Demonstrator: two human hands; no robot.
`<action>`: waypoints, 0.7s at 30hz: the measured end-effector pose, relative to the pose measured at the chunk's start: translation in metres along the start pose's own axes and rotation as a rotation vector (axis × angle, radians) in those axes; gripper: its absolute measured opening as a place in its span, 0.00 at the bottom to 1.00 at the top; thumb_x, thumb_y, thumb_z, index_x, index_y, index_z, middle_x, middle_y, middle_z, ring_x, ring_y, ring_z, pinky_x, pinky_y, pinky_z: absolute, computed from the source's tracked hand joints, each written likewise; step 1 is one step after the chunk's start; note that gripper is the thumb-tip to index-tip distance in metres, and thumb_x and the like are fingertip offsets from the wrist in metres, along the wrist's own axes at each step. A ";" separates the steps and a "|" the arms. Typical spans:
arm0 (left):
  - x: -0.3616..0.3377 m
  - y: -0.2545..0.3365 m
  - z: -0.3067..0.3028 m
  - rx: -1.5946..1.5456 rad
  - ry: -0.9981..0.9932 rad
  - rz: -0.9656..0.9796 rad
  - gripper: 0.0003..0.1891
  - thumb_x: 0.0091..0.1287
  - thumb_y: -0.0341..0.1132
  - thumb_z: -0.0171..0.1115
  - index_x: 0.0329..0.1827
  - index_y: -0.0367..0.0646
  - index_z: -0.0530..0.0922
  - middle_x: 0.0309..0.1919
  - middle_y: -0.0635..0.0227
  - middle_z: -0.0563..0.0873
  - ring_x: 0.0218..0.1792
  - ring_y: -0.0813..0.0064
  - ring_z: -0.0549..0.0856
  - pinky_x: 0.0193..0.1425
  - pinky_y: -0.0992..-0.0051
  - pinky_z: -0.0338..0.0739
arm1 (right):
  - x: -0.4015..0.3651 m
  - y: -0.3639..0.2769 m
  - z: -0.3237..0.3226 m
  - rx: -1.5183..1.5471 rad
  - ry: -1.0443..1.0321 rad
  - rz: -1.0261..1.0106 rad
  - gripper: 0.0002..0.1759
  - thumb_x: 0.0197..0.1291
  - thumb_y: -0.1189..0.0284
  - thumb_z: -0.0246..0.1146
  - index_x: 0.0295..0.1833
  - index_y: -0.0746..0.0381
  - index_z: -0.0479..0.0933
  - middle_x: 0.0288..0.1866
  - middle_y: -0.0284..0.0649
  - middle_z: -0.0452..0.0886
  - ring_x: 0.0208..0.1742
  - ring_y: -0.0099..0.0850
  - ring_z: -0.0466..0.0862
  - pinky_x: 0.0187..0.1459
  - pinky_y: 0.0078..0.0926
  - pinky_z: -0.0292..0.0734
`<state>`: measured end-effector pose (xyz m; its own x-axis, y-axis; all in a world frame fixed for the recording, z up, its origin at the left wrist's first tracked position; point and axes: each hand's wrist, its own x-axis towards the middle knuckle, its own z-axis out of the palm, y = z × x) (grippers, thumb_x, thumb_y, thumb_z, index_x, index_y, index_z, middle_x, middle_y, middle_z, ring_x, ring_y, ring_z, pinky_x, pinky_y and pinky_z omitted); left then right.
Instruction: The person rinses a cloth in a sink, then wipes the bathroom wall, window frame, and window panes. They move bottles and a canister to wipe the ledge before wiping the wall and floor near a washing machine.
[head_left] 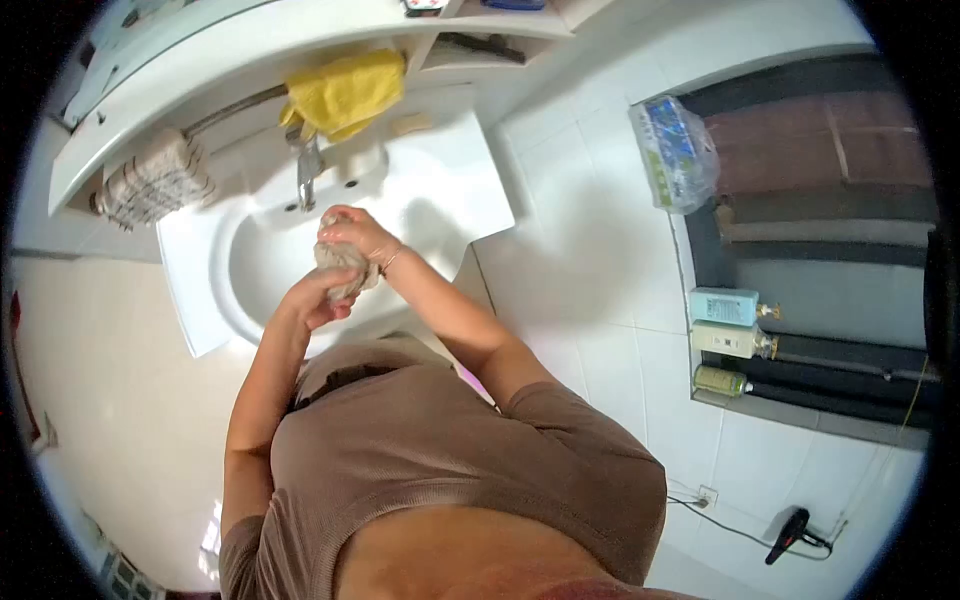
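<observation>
Our left hand (318,292) and right hand (364,233) curl fingers round the cloth (336,259). The basin (265,262) below presumably catches drips.

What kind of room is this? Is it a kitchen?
It's most likely a bathroom or washroom, not a kitchen. You can tell from the white sink with its metal faucet, the row of bottles, and the black hair dryer.

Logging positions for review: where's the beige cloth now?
In the head view, left of centre, the beige cloth is bunched between the left hand and right hand, over the sink, in front of the faucet.
</observation>
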<state>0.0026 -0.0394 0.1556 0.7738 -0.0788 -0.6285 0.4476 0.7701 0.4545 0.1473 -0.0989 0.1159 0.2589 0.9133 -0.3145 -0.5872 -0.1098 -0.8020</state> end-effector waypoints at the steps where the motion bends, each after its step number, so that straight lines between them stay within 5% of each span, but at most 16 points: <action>1: 0.002 0.001 0.001 0.012 -0.020 0.001 0.16 0.53 0.40 0.68 0.40 0.45 0.73 0.26 0.72 0.76 0.21 0.82 0.71 0.21 0.82 0.65 | 0.000 -0.003 0.005 -0.112 0.037 -0.004 0.15 0.48 0.75 0.65 0.43 0.63 0.74 0.35 0.35 0.78 0.36 0.24 0.78 0.40 0.23 0.75; 9: 0.013 -0.007 -0.010 0.201 0.220 0.109 0.11 0.53 0.40 0.64 0.32 0.45 0.73 0.17 0.75 0.71 0.13 0.83 0.64 0.14 0.81 0.57 | 0.019 0.010 0.014 -0.428 0.112 -0.075 0.12 0.45 0.71 0.63 0.37 0.65 0.75 0.32 0.35 0.77 0.34 0.24 0.75 0.37 0.23 0.74; 15: 0.028 -0.019 -0.026 0.600 0.453 0.244 0.21 0.47 0.49 0.68 0.30 0.39 0.76 0.16 0.72 0.74 0.10 0.81 0.68 0.11 0.79 0.60 | 0.027 0.032 0.021 -0.831 0.227 -0.218 0.12 0.46 0.74 0.59 0.39 0.64 0.74 0.32 0.50 0.80 0.36 0.45 0.80 0.40 0.35 0.76; 16: 0.031 -0.014 -0.024 0.764 0.489 0.189 0.28 0.46 0.52 0.69 0.37 0.34 0.76 0.23 0.61 0.80 0.18 0.69 0.79 0.19 0.71 0.71 | 0.028 0.035 0.024 -0.878 0.292 -0.214 0.11 0.47 0.73 0.59 0.39 0.63 0.74 0.33 0.49 0.80 0.36 0.46 0.80 0.40 0.36 0.76; 17: 0.039 -0.023 -0.032 0.768 0.485 0.194 0.28 0.46 0.52 0.69 0.37 0.34 0.76 0.23 0.61 0.80 0.18 0.69 0.79 0.19 0.71 0.71 | 0.029 0.038 0.026 -0.926 0.356 -0.211 0.11 0.48 0.73 0.59 0.39 0.62 0.73 0.33 0.49 0.80 0.37 0.47 0.80 0.41 0.37 0.76; 19: 0.054 -0.041 -0.043 0.956 0.679 0.817 0.33 0.46 0.52 0.70 0.45 0.31 0.73 0.36 0.49 0.82 0.35 0.55 0.83 0.35 0.64 0.76 | 0.026 0.039 0.033 -0.973 0.409 -0.143 0.10 0.51 0.73 0.57 0.40 0.62 0.72 0.34 0.50 0.80 0.39 0.48 0.80 0.41 0.40 0.75; 20: 0.051 -0.039 -0.043 0.971 0.570 0.719 0.35 0.48 0.51 0.69 0.50 0.31 0.70 0.45 0.42 0.78 0.47 0.48 0.79 0.46 0.61 0.74 | 0.026 0.042 0.035 -1.005 0.469 -0.163 0.10 0.51 0.73 0.57 0.41 0.61 0.73 0.34 0.50 0.80 0.39 0.49 0.80 0.41 0.41 0.75; 21: 0.055 -0.038 -0.046 0.977 0.563 0.727 0.35 0.48 0.51 0.69 0.50 0.31 0.70 0.45 0.42 0.78 0.47 0.48 0.79 0.46 0.61 0.74 | 0.024 0.041 0.039 -1.036 0.531 -0.185 0.09 0.52 0.72 0.56 0.41 0.61 0.73 0.34 0.50 0.80 0.39 0.49 0.79 0.41 0.42 0.74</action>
<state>0.0073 -0.0437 0.0750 0.7886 0.6033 -0.1190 0.3337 -0.2573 0.9069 0.0995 -0.0662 0.0954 0.7050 0.6979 -0.1263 0.3327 -0.4826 -0.8102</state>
